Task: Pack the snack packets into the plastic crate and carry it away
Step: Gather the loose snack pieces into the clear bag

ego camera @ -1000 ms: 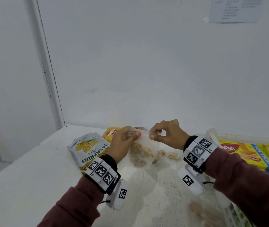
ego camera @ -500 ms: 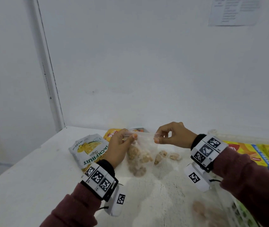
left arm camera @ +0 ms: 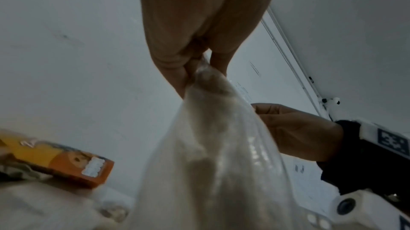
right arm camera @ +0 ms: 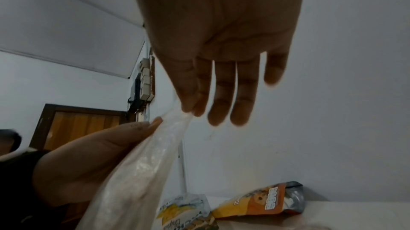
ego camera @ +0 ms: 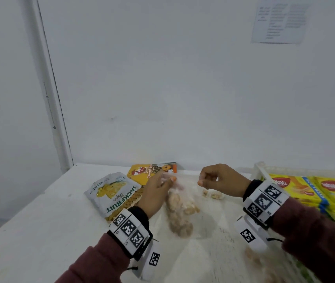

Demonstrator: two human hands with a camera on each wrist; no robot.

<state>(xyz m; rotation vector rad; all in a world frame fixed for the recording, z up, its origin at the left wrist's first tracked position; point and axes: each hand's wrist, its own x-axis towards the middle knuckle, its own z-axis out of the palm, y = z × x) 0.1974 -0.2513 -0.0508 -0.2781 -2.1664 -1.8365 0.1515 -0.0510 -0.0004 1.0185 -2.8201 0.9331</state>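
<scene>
- Spanning the head view, one white table carries one plastic crate at the right edge, holding at least two yellow biscuit packs.
- One clear snack bag hangs above the table between both hands.
- Two packets lie behind: Jackfruit chips and an orange-yellow pouch.
- Left hand pinches the bag's top corner.
- Right hand: only the right wrist view shows thumb and forefinger pinching the bag's edge, other fingers straight.
</scene>
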